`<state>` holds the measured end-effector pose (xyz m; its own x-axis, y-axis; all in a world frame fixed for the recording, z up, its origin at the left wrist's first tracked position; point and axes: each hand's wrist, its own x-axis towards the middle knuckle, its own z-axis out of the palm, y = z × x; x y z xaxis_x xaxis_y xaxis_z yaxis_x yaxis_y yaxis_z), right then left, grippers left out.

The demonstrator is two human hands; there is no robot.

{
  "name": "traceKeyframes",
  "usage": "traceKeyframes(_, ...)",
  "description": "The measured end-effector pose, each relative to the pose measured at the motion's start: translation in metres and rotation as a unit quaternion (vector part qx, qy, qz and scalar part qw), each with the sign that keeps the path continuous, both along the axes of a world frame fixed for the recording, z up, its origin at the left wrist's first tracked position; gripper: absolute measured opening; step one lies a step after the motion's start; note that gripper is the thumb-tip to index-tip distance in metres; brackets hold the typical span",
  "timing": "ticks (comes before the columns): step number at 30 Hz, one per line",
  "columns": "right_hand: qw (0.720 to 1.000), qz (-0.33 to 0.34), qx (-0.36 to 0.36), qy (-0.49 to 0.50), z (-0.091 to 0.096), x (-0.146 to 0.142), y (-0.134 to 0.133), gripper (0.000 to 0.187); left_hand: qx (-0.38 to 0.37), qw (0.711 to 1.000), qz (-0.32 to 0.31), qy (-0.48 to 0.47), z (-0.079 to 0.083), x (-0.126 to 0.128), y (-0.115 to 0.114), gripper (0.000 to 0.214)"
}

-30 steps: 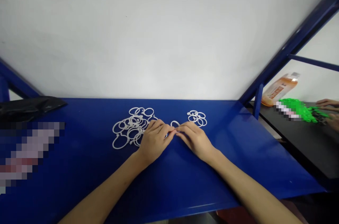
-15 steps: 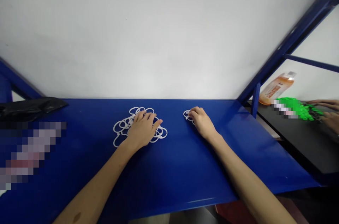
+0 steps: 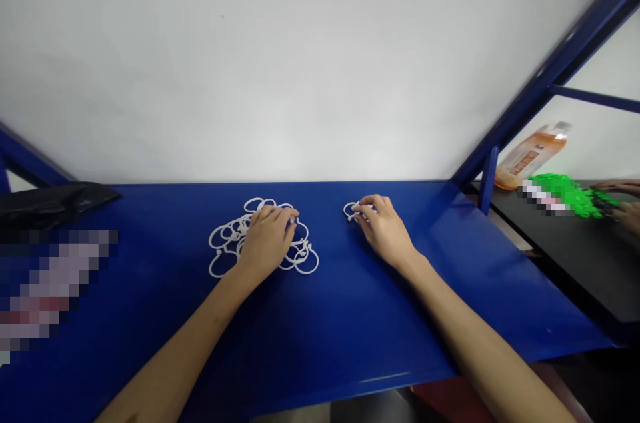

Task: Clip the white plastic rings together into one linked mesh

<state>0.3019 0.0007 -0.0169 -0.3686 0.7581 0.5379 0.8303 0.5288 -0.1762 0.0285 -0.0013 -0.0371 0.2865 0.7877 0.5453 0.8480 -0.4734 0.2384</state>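
A loose pile of thin white plastic loops (image 3: pixel 223 265), like fastened cable ties with small heads, lies on the blue table (image 3: pixel 325 316). Over its right half rests my left hand (image 3: pixel 267 233), palm down. Its fingers are drawn in and bent at a loop near the fingertips; the exact contact is partly hidden. To the right lies a smaller group of white loops (image 3: pixel 349 211). My right hand (image 3: pixel 387 226) is over this group, thumb and fingers apart, fingertips at the loops and hiding part of them.
A black plastic bag (image 3: pixel 60 200) lies at the left edge. Blue metal posts (image 3: pixel 487 180) flank the table. Beyond the right post, a black surface (image 3: pixel 580 256) holds an orange-labelled bottle (image 3: pixel 533 155) and green loops (image 3: pixel 560 190), with another person's hands (image 3: pixel 625 200) beside them.
My left hand's spread fingers have drawn together over the pile, and some loops at its right have shifted. My right hand's pinched fingers have parted over the small group. The view has shifted slightly.
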Motion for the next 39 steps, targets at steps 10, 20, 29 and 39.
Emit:
traceKeyframes(10, 0.967, 0.149, -0.12, 0.168, -0.002, -0.033, -0.03, 0.023, -0.023, 0.978, -0.107, -0.177, 0.032, 0.022, -0.026, 0.009)
traceKeyframes(20, 0.942, 0.208, -0.192, 0.181, 0.004, -0.035, -0.043, 0.017, -0.144, 0.95, -0.166, -0.223, 0.034, 0.027, -0.034, 0.01)
traceKeyframes(29, 0.936, 0.264, -0.197, 0.122, 0.01, -0.032, -0.049, 0.019, -0.201, 0.924, -0.211, -0.247, 0.031, 0.026, -0.041, 0.021)
traceKeyframes(39, 0.942, 0.21, -0.128, 0.227, 0.004, -0.034, -0.042, 0.011, -0.12, 0.96, -0.18, -0.18, 0.03, 0.033, -0.046, 0.015)
